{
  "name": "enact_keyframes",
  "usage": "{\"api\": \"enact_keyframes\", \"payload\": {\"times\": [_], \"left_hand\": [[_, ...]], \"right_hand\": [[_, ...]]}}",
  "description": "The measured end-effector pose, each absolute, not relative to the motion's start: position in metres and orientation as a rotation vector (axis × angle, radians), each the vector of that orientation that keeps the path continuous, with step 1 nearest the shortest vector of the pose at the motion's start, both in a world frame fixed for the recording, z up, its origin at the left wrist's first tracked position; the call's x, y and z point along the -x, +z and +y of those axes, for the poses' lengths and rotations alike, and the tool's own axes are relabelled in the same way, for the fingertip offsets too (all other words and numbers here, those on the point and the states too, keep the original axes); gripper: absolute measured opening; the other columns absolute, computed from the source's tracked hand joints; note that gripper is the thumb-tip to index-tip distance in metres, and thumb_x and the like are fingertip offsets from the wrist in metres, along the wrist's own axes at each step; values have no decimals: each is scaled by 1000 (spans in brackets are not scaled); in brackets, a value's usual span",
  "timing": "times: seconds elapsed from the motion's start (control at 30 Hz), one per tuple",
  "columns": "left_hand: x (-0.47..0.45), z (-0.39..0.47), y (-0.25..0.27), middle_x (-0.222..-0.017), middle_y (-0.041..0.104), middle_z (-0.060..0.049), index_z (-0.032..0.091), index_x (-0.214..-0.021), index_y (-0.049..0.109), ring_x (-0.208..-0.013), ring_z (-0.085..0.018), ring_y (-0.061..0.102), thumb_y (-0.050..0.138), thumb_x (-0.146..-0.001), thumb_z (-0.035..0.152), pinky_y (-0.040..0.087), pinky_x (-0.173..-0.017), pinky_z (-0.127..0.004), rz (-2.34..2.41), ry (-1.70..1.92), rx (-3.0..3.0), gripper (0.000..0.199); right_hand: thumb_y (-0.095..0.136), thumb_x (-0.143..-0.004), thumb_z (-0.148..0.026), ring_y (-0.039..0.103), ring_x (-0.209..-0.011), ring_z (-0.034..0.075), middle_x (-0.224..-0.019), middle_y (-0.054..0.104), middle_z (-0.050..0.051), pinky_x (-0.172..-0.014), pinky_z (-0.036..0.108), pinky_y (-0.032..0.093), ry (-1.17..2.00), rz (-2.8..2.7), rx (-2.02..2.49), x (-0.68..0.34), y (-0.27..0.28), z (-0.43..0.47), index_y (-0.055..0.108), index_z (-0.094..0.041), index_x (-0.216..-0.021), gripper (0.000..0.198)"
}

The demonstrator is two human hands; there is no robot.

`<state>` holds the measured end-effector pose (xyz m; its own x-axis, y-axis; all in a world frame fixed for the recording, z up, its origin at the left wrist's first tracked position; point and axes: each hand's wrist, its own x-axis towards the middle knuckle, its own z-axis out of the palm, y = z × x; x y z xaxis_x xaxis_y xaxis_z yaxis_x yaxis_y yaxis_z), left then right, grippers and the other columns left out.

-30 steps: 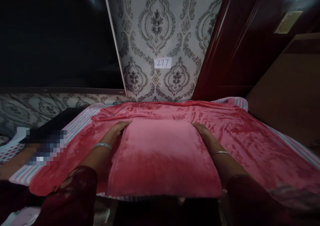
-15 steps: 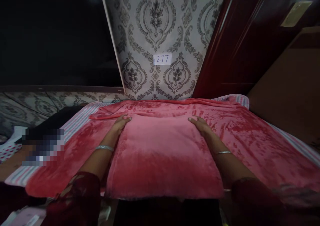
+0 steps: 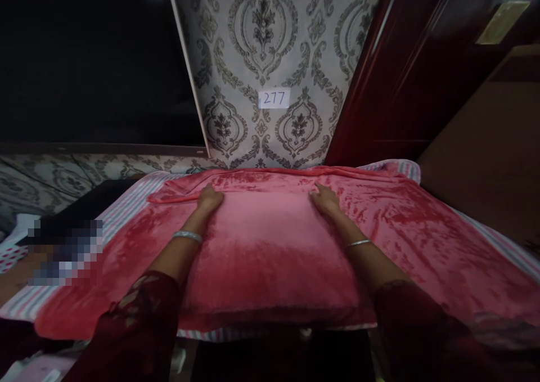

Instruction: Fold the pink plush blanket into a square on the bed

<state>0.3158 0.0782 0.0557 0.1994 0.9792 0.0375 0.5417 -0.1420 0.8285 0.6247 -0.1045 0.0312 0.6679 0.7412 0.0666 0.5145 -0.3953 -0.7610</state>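
A folded pinkish-red plush cloth (image 3: 270,247) lies in front of me on a larger red plush blanket (image 3: 405,224). My left hand (image 3: 210,198) is at its far left corner, fingers curled round the edge. At the far right corner my right hand (image 3: 325,199) grips the edge in the same way, with the index finger partly stretched. The undersides of both hands are hidden. Towards me, the folded cloth's near edge rests close to the table's front edge.
A striped cloth (image 3: 126,207) shows under the red blanket. Behind are patterned wallpaper with a paper label (image 3: 274,98), a large dark screen (image 3: 97,67) at left and a dark red glossy panel (image 3: 379,78) at right. Someone's arm (image 3: 14,269) and a pixelated patch are at far left.
The folded cloth has come down flatter onto the blanket, and its near edge has drawn back, baring striped cloth at the front. My hands have moved slightly closer together.
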Motion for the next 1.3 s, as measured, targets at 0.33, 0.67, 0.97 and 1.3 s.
{"api": "enact_keyframes", "payload": {"times": [0.33, 0.67, 0.97, 1.3], "left_hand": [[-391, 15, 9, -155, 51, -18, 18, -150, 52, -148, -34, 40, 39, -104, 42, 17, -125, -62, 1274, 296, -2708, 53], [-388, 20, 6, -158, 49, -17, 20, -153, 48, -148, -34, 40, 31, -104, 45, 22, -123, -62, 1293, 217, -2785, 58], [-361, 52, 20, -153, 54, -17, 22, -144, 60, -149, -37, 40, 36, -101, 48, 12, -125, -67, 1442, 206, -2584, 55], [-311, 79, 29, -145, 61, -21, 16, -135, 63, -141, -35, 51, 36, -102, 31, 42, -113, -58, 1661, 451, -2352, 45]], "right_hand": [[37, -108, -40, 49, -138, 28, -151, 58, 11, -120, 55, 25, 10, -1712, 2275, -541, 2, -74, 60, -24, -143, 45], [32, -109, -42, 47, -141, 26, -154, 55, 10, -120, 53, 24, 39, -1707, 2262, -551, -3, -73, 59, -26, -144, 47], [30, -107, -44, 49, -137, 33, -152, 56, 8, -114, 62, 33, 152, -1277, 2538, -612, -1, -95, 65, -29, -138, 50], [30, -106, -38, 50, -136, 37, -152, 56, 12, -114, 65, 33, 146, -1124, 2442, -615, 1, -102, 64, -22, -142, 52]]}}
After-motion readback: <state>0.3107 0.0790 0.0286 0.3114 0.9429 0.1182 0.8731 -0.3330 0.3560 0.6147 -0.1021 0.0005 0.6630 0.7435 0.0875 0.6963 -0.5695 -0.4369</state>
